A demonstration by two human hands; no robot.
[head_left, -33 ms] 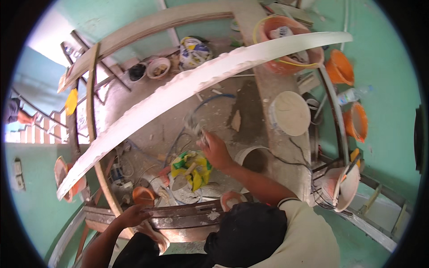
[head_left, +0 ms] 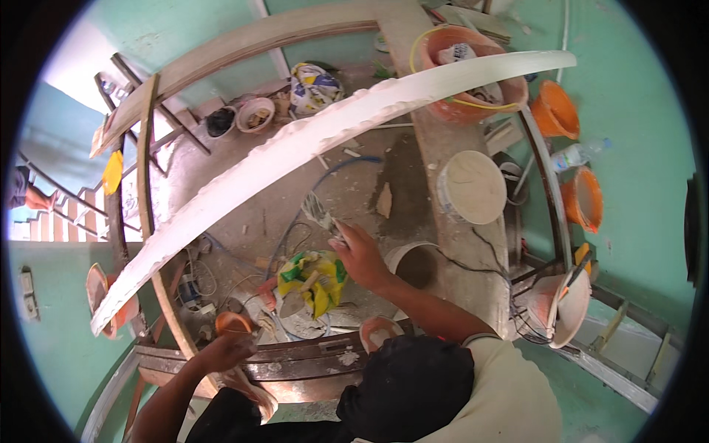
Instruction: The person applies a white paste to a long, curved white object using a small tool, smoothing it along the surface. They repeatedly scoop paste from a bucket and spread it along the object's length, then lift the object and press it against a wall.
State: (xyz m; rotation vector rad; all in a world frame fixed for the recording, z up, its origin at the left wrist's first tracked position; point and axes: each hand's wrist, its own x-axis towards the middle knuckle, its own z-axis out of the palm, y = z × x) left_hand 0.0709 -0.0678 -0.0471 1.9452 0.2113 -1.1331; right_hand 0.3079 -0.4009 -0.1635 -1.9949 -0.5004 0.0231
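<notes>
Gripping a plaster-smeared tool (head_left: pixel 319 213) just left of mid-view: the person's right hand (head_left: pixel 360 257), fingers closed round the handle, working end toward 10–11 o'clock. Left hand (head_left: pixel 227 350) at 7–8 o'clock, right by an orange bowl (head_left: pixel 234 322); cannot tell whether it grasps anything. Yellow-green bag (head_left: pixel 329 284) at the tool's 6 o'clock. White curved strip (head_left: pixel 295 151) sweeps from 8 to 2 o'clock.
</notes>
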